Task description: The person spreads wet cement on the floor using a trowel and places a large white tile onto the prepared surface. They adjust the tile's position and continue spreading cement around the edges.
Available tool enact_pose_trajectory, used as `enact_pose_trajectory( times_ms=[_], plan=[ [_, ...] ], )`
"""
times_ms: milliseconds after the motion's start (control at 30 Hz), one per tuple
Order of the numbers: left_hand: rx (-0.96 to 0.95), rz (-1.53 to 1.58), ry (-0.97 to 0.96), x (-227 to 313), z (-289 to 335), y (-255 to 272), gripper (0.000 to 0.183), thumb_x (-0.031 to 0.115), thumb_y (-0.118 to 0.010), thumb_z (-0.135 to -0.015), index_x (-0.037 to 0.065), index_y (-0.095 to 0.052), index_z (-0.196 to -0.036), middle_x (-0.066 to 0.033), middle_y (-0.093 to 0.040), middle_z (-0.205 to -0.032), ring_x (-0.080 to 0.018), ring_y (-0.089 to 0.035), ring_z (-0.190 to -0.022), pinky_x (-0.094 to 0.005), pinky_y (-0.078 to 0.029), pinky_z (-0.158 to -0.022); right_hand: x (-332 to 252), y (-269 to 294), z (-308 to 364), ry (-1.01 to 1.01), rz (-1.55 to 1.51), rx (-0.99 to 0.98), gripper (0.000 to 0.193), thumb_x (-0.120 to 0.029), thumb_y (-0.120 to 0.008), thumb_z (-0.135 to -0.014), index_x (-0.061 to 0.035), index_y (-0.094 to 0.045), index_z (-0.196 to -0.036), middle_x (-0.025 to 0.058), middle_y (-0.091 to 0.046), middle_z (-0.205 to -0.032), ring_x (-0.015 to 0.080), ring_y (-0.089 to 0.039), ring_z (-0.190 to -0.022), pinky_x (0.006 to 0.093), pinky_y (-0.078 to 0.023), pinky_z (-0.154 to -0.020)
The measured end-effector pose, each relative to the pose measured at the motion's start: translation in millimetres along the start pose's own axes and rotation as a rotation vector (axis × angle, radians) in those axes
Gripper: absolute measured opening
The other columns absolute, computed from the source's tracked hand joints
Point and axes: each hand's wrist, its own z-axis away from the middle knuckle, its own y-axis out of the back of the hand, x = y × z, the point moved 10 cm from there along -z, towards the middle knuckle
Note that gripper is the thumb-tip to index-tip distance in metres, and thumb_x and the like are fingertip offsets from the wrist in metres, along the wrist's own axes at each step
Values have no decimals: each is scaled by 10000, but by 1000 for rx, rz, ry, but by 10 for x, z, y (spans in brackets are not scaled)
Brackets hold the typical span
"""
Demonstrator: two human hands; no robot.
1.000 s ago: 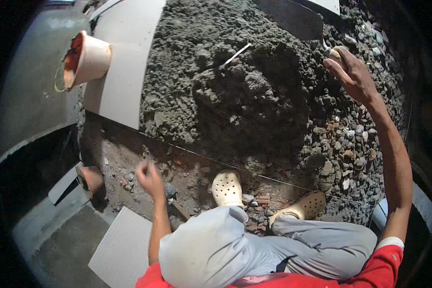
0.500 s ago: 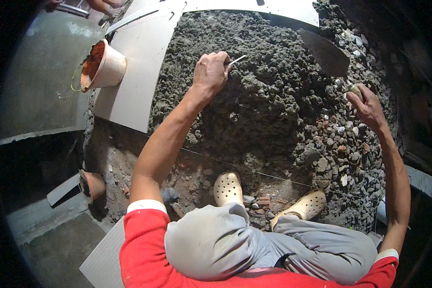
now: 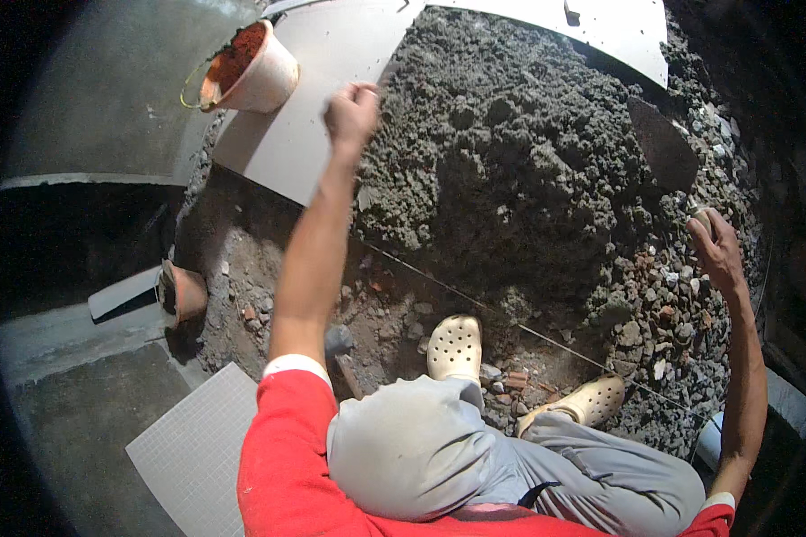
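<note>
The bare left hand has moved leftward from over the rough, grey mortar bed to its border with a large, smooth, pale tile. Nearest, the bare right hand wraps round the handle of a dark, flat-bladed trowel, probably steadying it at the mortar bed's right edge. Beyond, the left hand's fingers curl; blur hides whether they pinch anything. Farthest, a whitish round bucket of reddish powder stands on the tile, perhaps within easy reach. No lettering is legible.

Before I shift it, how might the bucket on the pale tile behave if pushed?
The bucket may feel heavy, as reddish material shows inside. It might slide, since the tile beneath looks smooth. It narrows toward its base, so it could tip.
</note>
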Motion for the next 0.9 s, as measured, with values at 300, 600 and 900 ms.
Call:
enact_pose_trajectory(
  times_ms=[300, 600, 900],
  plan=[
    [-221, -447, 109, -2011, -130, -110, 565, 427, -595, -951, 34, -637, -1355, -244, -669, -1296, -399, -600, -1267, -463, -445, -1089, -798, -191, -305, 347, 338, 46, 369, -401, -536, -1071, -55, -593, -1185, 97, -564, -773, 194, -533, -676, 361, -442, -647],
    [-339, -366, -108, -2753, 191, -153, 604, 377, -495, -1022, 66, -444, -1536, -293, -387, -1574, -410, -326, -1500, -451, -266, -1228, -1142, -810, -1017, 380, 373, -45, 462, -472, -463, -1094, -27, -580, -1060, 140, -575, -777, 247, -528, -677, 439, -446, -650],
    [-426, -338, -178, -2897, 104, -222, 703, 451, -540, -1002, 68, -387, -1573, -301, -314, -1616, -415, -249, -1536, -465, -228, -1235, -560, -1135, -70, 302, 535, -314, 361, -396, -504, -1087, -38, -504, -1035, 153, -486, -713, 317, -493, -612, 465, -401, -606]
  ],
)
